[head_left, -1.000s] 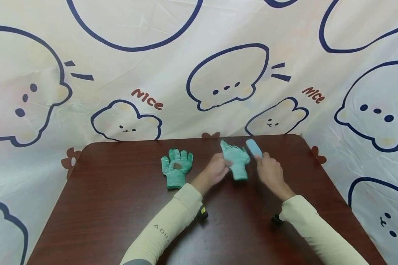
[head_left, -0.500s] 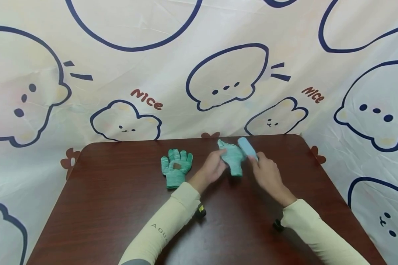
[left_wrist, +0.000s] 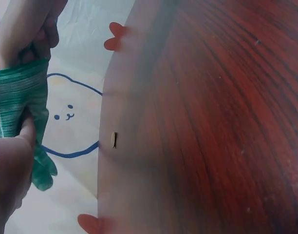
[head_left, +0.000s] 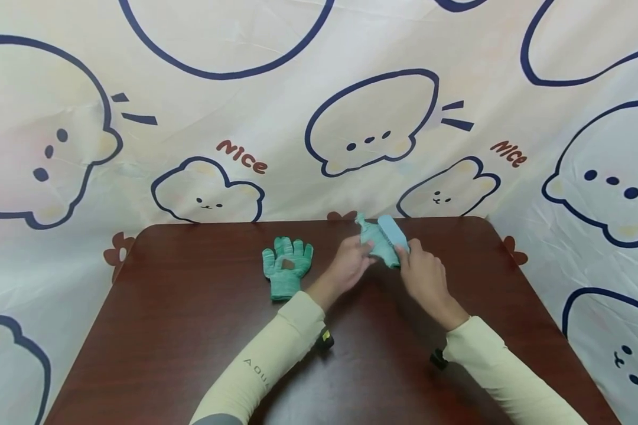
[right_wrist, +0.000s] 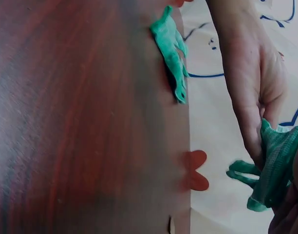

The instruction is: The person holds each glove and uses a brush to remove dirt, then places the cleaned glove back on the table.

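Green glove (head_left: 374, 235) pinched by the left hand (head_left: 349, 264), with a blue brush (head_left: 392, 231) laid along it

In the head view, the green glove is held near the twelve o'clock edge of the brown table (head_left: 191, 330). Its long axis is run from eleven o'clock, where the fingers are pointed, to five o'clock, where the cuff is turned. It is gripped at its eight o'clock side between the thumb and curled fingers of the left hand. The blue brush is held in the curled right hand (head_left: 425, 280), its head tilted toward eleven o'clock; the glove's two o'clock part is hidden by it. A second glove (head_left: 284, 286), marked with a brown patch (head_left: 287, 264), is laid flat well apart, just below nine o'clock of the held one, its fingers pointed to twelve. The far side is backed by a printed cloth (head_left: 276, 118).

In the left wrist view, the held glove is seen at nine o'clock, its cuff toward twelve and its fingers hung toward five. Its face is pressed by a digit of the left hand.

In the right wrist view, it is seen at four o'clock, partly covered by both hands, with glove fingers pointed between seven and nine. The second glove is shown at one o'clock, by the table's edge.
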Tool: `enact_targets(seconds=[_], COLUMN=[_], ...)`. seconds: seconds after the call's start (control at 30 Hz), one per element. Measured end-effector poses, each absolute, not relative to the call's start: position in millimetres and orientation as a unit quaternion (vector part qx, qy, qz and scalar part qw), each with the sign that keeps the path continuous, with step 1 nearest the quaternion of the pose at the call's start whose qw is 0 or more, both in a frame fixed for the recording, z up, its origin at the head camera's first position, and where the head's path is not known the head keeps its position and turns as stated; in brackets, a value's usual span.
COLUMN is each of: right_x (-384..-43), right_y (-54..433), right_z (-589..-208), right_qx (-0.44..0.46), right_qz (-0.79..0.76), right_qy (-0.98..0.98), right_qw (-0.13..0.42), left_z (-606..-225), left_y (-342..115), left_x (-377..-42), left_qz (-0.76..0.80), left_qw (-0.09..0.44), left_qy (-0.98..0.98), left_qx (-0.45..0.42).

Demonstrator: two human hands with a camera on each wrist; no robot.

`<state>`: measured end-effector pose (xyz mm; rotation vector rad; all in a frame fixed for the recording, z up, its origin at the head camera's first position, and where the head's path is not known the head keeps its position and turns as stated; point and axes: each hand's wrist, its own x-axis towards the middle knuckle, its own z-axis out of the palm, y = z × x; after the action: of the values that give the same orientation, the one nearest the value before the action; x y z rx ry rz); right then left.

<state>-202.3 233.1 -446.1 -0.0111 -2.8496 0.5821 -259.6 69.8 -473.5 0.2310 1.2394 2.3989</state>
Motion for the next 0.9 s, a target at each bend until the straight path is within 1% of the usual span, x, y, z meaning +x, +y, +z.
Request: enact_targets(seconds=[0.27,0.37,0.5,0.67,0.9], right_x=[-218,-220,-211,-201,-200], right_y=[247,257,247,220,216], right_z=[-440,-436,-429,-432,-438], right_qx=[-0.054,-0.064,-0.022,0.044,0.039], right_qz=[0.221,0.253,0.282,0.239,0.194], right_qy=[-0.967,-0.960,-0.954,-0.963,-0.968], right_qw=[0.115,0.100,0.095,0.114,0.152], left_z=[-472,-471,-465,-457,-450], left_y=[72,71,68,63,58], left_x=[-257,-255,-256,-258,-257], left_qz=[0.862,0.861,0.875,0.873,0.845], left_qw=[0.199,0.201,0.204,0.195,0.211], left_qy=[0.458,0.458,0.429,0.432,0.480], left_qx=[0.088,0.088,0.090,0.111,0.106])
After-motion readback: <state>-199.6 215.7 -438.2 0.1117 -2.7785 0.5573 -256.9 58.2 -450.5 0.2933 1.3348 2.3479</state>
